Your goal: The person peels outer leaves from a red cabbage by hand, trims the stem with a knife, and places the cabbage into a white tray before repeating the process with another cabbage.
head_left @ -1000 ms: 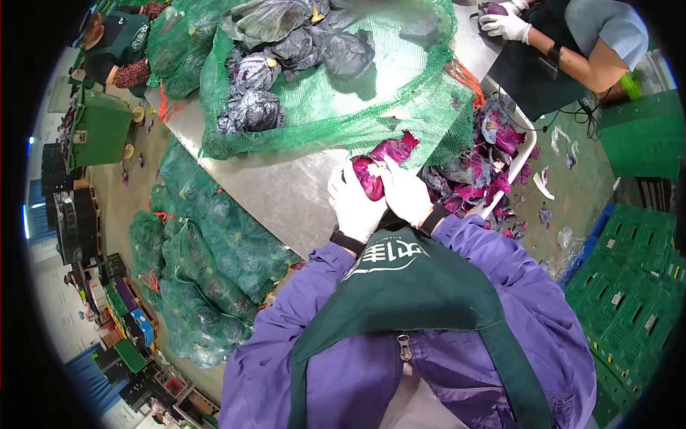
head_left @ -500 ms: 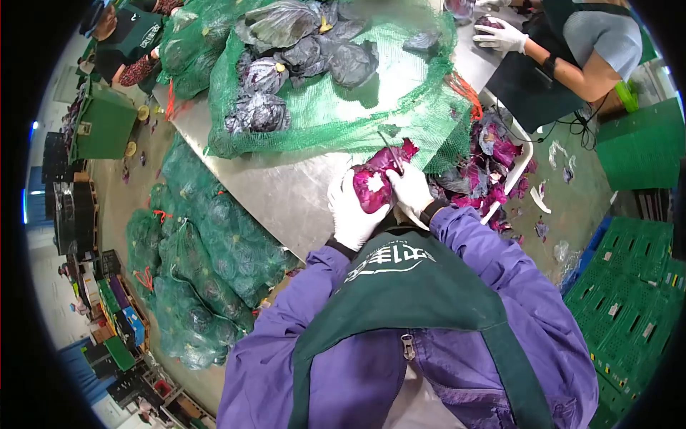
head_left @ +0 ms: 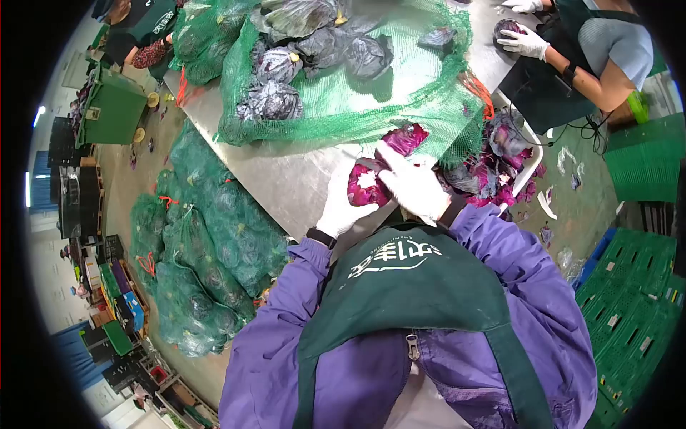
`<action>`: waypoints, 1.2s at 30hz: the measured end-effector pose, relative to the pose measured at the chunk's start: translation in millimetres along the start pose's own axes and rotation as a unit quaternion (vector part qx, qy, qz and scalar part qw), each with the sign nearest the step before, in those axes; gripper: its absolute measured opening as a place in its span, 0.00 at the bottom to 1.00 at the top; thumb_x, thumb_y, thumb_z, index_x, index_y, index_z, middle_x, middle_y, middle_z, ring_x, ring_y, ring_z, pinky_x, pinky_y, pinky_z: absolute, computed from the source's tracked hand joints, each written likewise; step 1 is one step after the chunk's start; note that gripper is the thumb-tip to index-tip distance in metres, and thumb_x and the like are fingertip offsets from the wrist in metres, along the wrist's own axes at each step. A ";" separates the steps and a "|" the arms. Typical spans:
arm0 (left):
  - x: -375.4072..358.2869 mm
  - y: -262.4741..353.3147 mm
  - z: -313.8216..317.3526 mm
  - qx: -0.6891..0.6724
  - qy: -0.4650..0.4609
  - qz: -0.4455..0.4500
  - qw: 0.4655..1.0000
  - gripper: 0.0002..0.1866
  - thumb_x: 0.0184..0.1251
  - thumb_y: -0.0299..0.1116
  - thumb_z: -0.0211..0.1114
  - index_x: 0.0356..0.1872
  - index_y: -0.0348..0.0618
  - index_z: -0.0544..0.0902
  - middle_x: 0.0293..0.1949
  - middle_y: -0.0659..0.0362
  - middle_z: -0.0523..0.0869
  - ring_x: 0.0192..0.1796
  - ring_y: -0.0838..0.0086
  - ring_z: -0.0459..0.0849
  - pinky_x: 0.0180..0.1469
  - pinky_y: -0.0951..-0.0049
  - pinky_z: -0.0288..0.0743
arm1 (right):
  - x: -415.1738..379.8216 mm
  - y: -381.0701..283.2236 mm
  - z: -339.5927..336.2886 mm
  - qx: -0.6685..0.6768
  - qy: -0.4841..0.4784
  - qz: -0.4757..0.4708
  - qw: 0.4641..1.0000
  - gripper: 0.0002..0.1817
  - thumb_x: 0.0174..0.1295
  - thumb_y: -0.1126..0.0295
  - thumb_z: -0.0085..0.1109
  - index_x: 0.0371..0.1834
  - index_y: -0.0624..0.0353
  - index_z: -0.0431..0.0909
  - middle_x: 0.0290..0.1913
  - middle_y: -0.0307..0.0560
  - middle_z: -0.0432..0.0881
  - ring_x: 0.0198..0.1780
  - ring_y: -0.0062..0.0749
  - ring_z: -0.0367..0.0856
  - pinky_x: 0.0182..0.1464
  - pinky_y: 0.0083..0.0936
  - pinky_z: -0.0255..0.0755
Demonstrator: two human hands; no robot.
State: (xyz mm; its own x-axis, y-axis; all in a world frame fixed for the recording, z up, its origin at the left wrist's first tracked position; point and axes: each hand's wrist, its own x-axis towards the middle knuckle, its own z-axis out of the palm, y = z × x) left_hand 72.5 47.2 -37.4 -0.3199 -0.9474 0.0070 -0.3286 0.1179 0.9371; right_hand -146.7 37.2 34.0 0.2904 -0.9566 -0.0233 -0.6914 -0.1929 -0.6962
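Note:
My left hand (head_left: 341,204), in a white glove, is closed around the left side of a peeled red cabbage (head_left: 368,191). A pale cut stem patch shows on its top. My right hand (head_left: 414,184), also gloved in white, lies against the cabbage's right side, fingers bent over it. Whatever that hand may hold is hidden; no knife shows now. Just beyond the fingers, a loose purple cabbage leaf (head_left: 406,139) lies by the edge of the green mesh bag (head_left: 314,131). Under both hands is the metal table (head_left: 286,187).
Several unpeeled cabbages (head_left: 275,100) lie on the mesh. A white-rimmed bin (head_left: 527,171) of leaf scraps stands at right. Filled net sacks (head_left: 214,247) lie on the floor at left. A co-worker's gloved hand (head_left: 525,43) holds a cabbage at upper right. Green crates (head_left: 629,307) stand lower right.
My right hand has turned flatter across the cabbage, and the knife visible before is out of sight. The cabbage has tilted slightly in my left hand. The view has shifted a little.

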 end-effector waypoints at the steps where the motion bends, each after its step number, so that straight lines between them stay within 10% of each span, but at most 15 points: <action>1: 1.0 -3.9 -0.6 0.043 -0.014 -0.009 0.999 0.57 0.38 0.40 0.82 0.73 0.43 0.58 0.69 0.46 0.61 0.72 0.53 0.61 0.73 0.56 0.59 | -3.6 -17.9 -11.2 0.045 -0.096 0.062 0.992 0.30 0.70 0.54 0.47 0.73 0.52 0.59 0.63 0.61 0.74 0.50 0.52 0.83 0.45 0.40 0.79; 5: 5.3 0.6 -4.3 0.065 -0.034 -0.016 0.997 0.57 0.38 0.42 0.82 0.73 0.43 0.58 0.69 0.46 0.62 0.72 0.51 0.60 0.73 0.55 0.58 | -2.2 15.1 34.0 -0.068 0.118 -0.180 0.974 0.27 0.71 0.57 0.46 0.72 0.48 0.63 0.63 0.55 0.75 0.39 0.50 0.85 0.38 0.39 0.80; 6: 4.2 -3.3 -3.5 0.066 -0.034 -0.016 0.997 0.57 0.38 0.42 0.82 0.73 0.43 0.58 0.69 0.46 0.62 0.72 0.51 0.60 0.73 0.55 0.58 | -4.9 8.3 30.9 -0.036 0.025 -0.027 0.999 0.24 0.72 0.59 0.45 0.70 0.47 0.68 0.63 0.55 0.76 0.48 0.46 0.84 0.41 0.36 0.80; 13: 3.5 6.9 -8.1 -0.014 -0.036 0.000 0.999 0.59 0.38 0.37 0.83 0.74 0.43 0.56 0.71 0.49 0.61 0.73 0.55 0.61 0.74 0.57 0.58 | 9.2 32.2 43.1 0.222 -0.003 -0.015 0.975 0.22 0.75 0.59 0.42 0.65 0.57 0.73 0.58 0.57 0.80 0.58 0.44 0.79 0.62 0.32 0.69; 16: -4.8 15.9 -15.3 -0.053 -0.056 -0.011 0.997 0.61 0.38 0.35 0.83 0.75 0.43 0.53 0.71 0.50 0.60 0.73 0.58 0.61 0.74 0.59 0.57 | 12.9 12.2 8.5 0.351 -0.049 0.203 0.913 0.19 0.74 0.62 0.47 0.59 0.62 0.78 0.32 0.46 0.83 0.29 0.26 0.75 0.36 0.28 0.71; 20: -6.5 31.4 0.0 -0.089 0.002 -0.055 0.995 0.53 0.41 0.34 0.83 0.69 0.41 0.59 0.67 0.50 0.64 0.69 0.61 0.65 0.70 0.61 0.63 | 1.4 15.1 19.4 0.323 -0.036 0.163 0.932 0.16 0.73 0.62 0.48 0.45 0.62 0.82 0.25 0.40 0.76 0.24 0.19 0.70 0.29 0.21 0.67; 23: -4.7 33.2 10.5 0.050 0.106 -0.071 0.991 0.39 0.45 0.36 0.81 0.59 0.41 0.69 0.57 0.51 0.69 0.60 0.61 0.70 0.64 0.60 0.69 | -2.5 25.4 41.1 0.399 0.042 0.132 0.906 0.16 0.75 0.59 0.45 0.54 0.56 0.77 0.25 0.35 0.74 0.16 0.16 0.67 0.15 0.19 0.63; 30: -27.6 36.5 -35.8 0.184 -0.063 -0.039 0.980 0.47 0.45 0.42 0.79 0.68 0.41 0.65 0.61 0.47 0.68 0.67 0.55 0.66 0.70 0.60 0.62 | 3.6 78.3 37.4 0.590 0.098 0.376 0.708 0.15 0.73 0.57 0.49 0.44 0.59 0.74 0.30 0.40 0.76 0.16 0.23 0.69 0.17 0.26 0.67; 33: -31.3 59.6 -42.5 0.068 -0.062 -0.183 0.979 0.42 0.43 0.40 0.80 0.62 0.39 0.70 0.61 0.46 0.71 0.61 0.58 0.73 0.64 0.62 0.69 | 6.4 82.1 44.4 0.500 0.086 0.302 0.807 0.16 0.73 0.57 0.49 0.39 0.61 0.75 0.27 0.40 0.75 0.17 0.25 0.71 0.19 0.27 0.68; 36: -43.3 24.1 -32.9 -0.002 0.007 -0.167 0.986 0.47 0.42 0.36 0.81 0.65 0.37 0.65 0.61 0.49 0.72 0.61 0.63 0.74 0.64 0.64 0.70 | 3.6 71.5 37.5 0.535 0.101 0.336 0.768 0.18 0.73 0.55 0.48 0.35 0.58 0.75 0.20 0.39 0.72 0.14 0.25 0.69 0.18 0.25 0.64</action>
State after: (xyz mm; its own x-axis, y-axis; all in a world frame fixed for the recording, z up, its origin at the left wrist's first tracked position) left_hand 107.8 81.3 -3.6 -0.1830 -0.9371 -0.2972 -0.4098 -0.2021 0.8895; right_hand -170.2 28.2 -42.7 -0.0784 -0.7967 -0.5993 0.3312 0.5462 -0.7694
